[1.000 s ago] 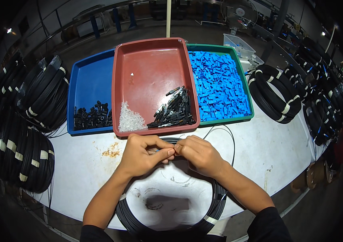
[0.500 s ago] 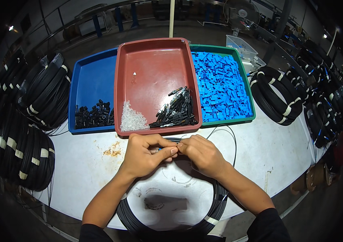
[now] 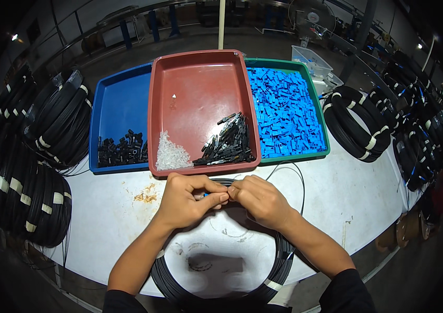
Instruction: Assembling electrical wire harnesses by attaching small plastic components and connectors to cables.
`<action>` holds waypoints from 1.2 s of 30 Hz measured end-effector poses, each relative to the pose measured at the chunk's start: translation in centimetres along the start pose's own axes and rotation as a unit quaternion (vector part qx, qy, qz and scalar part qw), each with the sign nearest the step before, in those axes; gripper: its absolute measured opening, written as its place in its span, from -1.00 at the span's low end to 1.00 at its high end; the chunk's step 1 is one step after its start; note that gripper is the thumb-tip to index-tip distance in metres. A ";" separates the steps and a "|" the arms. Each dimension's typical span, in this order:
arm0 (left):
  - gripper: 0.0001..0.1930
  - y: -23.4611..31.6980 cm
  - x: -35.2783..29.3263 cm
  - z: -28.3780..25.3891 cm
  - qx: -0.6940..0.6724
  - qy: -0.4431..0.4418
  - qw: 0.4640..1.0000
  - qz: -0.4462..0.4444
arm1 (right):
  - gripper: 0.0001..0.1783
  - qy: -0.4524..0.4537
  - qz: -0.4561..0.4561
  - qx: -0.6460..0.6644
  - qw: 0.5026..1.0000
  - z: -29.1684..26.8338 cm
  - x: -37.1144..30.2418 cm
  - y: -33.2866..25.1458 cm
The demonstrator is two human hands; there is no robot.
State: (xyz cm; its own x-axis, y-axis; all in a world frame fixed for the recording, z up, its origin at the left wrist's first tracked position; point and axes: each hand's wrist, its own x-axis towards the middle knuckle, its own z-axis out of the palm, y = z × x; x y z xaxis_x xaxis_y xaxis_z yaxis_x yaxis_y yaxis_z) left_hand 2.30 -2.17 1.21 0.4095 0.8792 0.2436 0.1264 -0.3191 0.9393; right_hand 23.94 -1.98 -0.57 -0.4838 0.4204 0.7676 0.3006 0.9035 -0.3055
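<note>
My left hand (image 3: 189, 201) and my right hand (image 3: 260, 199) meet above the far side of a black cable coil (image 3: 283, 261). Thumb and forefinger of each are pinched together, the fingertips touching or nearly so. What they hold is too small and too covered to make out. A bit of blue (image 3: 207, 194) shows between the fingers of my left hand. White tape binds the coil, which lies on the white table (image 3: 112, 224). From its far right side a thin loop of black cable (image 3: 304, 188) stands out beyond my right hand.
Beyond my hands stand a blue tray (image 3: 122, 99) with black parts, a red tray (image 3: 206, 83) with clear pieces and black connector parts, and a green tray (image 3: 319, 125) full of blue pieces. Taped cable coils flank the table at left (image 3: 28, 203) and right (image 3: 359, 125).
</note>
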 end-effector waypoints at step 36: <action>-0.87 0.1 0.1 0.7 0.206 0.030 0.946 0.247 | -0.88 -0.012 -0.064 -0.121 0.990 -0.4 0.0 -0.7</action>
State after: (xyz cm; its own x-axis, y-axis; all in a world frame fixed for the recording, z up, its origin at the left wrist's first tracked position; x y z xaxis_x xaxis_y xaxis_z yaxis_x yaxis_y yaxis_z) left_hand 2.96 -2.40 1.14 0.4605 0.6013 0.6530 0.2794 -0.7964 0.5363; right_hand 24.10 -2.62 -0.11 -0.5499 0.3074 0.7766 0.4218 0.9047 -0.0594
